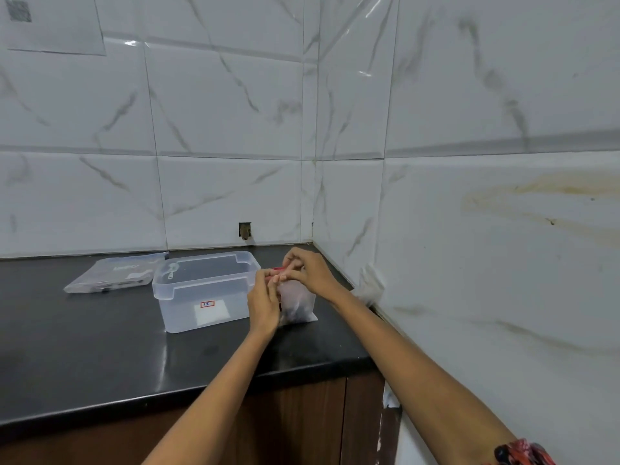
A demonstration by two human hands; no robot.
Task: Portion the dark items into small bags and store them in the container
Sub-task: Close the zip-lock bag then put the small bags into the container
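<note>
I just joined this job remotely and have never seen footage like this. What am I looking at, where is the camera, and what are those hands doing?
There is no machine here. This is one picture from a camera worn on a person's head, looking forward and down over a black counter in a tiled corner. The two bare arms are the wearer's own. The left hand and the right hand both pinch the red-edged top of a small clear bag that stands on the counter with dark contents at its bottom. Just left of it sits a clear plastic box, open, with a white label on its front. Further left a flat clear packet lies by the wall.
</note>
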